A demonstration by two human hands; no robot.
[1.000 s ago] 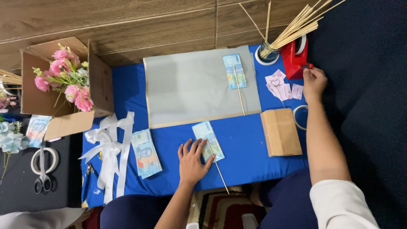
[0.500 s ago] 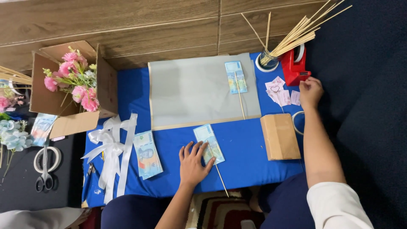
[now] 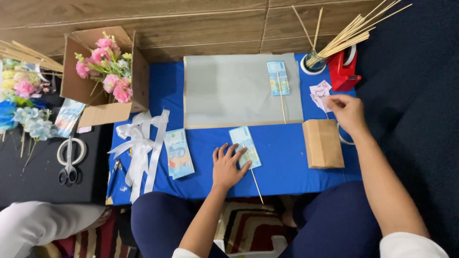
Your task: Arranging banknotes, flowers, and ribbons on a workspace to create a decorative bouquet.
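Two hands work here: the left hand presses flat, fingers spread, on a blue-green banknote with thin wooden skewer, while the right hand pinches small pink-white paper stickers (the banknote could slip if pressing loosens).

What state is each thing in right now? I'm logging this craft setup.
Left hand: flat, pressing banknote on skewer.
Right hand: pinching small paper stickers.
Cardboard box: open, flowers inside.
Scissors: closed, lying flat.
White ribbon bow: tied.
Skewer jar: upright.
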